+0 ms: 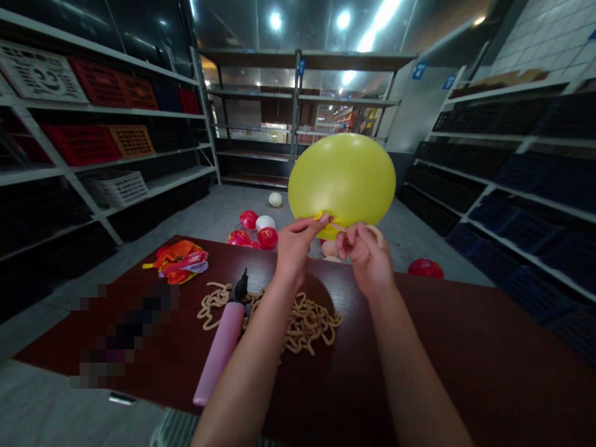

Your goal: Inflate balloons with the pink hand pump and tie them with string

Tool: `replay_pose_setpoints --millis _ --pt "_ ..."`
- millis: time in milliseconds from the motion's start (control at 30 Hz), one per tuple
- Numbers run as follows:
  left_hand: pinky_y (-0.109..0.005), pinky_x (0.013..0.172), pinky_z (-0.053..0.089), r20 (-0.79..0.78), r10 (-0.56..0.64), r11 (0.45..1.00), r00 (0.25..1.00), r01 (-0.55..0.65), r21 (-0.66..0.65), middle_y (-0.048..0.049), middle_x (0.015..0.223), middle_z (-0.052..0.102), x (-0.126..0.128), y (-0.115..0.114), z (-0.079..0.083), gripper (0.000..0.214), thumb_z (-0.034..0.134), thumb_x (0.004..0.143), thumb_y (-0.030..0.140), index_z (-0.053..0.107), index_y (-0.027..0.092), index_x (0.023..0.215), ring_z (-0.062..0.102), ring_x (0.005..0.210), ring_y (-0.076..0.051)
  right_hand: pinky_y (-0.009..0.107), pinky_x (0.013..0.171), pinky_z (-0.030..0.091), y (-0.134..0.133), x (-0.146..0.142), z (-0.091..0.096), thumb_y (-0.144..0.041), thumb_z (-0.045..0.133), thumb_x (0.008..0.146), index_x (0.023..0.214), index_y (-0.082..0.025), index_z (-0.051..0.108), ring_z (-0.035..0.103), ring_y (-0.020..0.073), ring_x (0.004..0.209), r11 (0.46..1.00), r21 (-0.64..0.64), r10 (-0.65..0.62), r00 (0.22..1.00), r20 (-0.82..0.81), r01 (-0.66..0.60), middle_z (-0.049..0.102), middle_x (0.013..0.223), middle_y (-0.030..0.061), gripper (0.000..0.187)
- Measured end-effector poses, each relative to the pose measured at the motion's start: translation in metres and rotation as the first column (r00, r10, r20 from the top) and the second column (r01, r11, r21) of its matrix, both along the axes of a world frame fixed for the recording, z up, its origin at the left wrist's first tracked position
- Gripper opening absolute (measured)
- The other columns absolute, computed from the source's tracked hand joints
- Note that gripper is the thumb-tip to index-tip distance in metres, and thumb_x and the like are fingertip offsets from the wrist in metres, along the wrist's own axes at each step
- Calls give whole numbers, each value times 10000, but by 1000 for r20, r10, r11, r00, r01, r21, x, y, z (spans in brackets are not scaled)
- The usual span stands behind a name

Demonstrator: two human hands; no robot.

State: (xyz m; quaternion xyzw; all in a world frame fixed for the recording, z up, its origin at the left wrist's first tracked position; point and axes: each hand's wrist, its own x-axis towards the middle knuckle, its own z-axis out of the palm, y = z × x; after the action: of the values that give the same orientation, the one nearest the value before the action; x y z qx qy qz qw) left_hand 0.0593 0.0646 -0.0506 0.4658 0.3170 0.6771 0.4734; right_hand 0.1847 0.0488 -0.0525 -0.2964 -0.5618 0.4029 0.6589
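Note:
A large inflated yellow balloon (342,177) is up above the table's far edge. My left hand (298,245) is closed, thumb and forefinger pinching the balloon's neck at its underside. Close by on the right, my right hand (367,254) has its fingers curled together near the same neck. A thin pale strip seems to run between the hands, but what the right fingers hold is too small to make out. Below my forearms lie a pink hand pump (221,351) with a black nozzle and a heap of tan curly cords (310,326).
Flat, uninflated balloons (184,261) lie on the dark table (419,366) at the far left, near a blurred-out patch. Red balloons (267,238) and a white balloon (275,199) rest on the floor beyond. Shelves with crates (95,81) line the sides; a rack (298,93) stands behind.

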Motion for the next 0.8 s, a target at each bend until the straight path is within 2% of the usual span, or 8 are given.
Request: replay_pose_setpoints --millis 100,200,367,467,533,667,733,800 --pt "-208 373 207 158 -176 963 972 203 -179 -16 690 641 1 8 5 331 747 756 462 766 190 943 387 455 -47 261 578 458 7 0 -4 -517 555 867 655 -227 501 588 126 619 999 24 -38 985 167 35 649 697 9 363" --pt "-186 342 214 340 -219 918 915 311 -245 -34 785 693 6 16 5 309 700 811 413 745 188 1019 436 452 -37 273 635 482 10 1 -9 -452 608 838 781 -225 648 646 156 707 980 96 -197 882 427 173 722 799 26 238" --pt "-193 512 472 474 -212 889 855 370 -271 -52 918 739 17 22 1 215 610 905 321 737 169 989 637 652 -88 290 673 463 4 -2 -14 -358 603 849 983 -259 710 677 180 769 882 331 -466 512 721 335 756 928 32 198" --pt "-239 667 549 454 -184 910 872 326 -257 -78 1013 743 24 19 -2 231 626 896 318 732 152 1015 698 831 -146 292 635 421 -1 -9 -14 -344 600 853 972 -245 709 675 195 748 788 475 -595 288 751 392 758 897 56 190" --pt "-266 767 561 458 -150 928 876 285 -241 -88 1072 735 29 14 -3 239 670 863 307 729 144 1028 700 941 -175 289 603 391 -3 -13 -15 -362 606 855 970 -225 708 667 199 720 734 529 -644 189 741 426 756 869 75 206" --pt "-316 851 550 414 -161 943 896 264 -203 -106 1156 710 36 6 -1 229 646 880 286 719 131 1031 658 1093 -221 278 569 349 -1 -12 -14 -345 587 872 994 -234 709 653 187 684 679 545 -679 140 720 491 757 856 70 204" --pt "-331 834 545 363 -169 949 917 251 -193 -107 1162 708 36 5 1 227 617 899 286 715 132 1035 649 1105 -231 278 570 345 1 -6 -13 -296 548 890 980 -232 718 655 187 689 693 533 -668 155 728 485 758 859 73 202" --pt "-324 781 536 331 -161 953 930 234 -194 -100 1143 714 32 7 1 226 622 892 287 718 138 1033 659 1059 -225 280 584 365 3 2 -12 -252 521 889 965 -228 724 656 186 699 748 487 -623 222 750 451 758 873 73 218"
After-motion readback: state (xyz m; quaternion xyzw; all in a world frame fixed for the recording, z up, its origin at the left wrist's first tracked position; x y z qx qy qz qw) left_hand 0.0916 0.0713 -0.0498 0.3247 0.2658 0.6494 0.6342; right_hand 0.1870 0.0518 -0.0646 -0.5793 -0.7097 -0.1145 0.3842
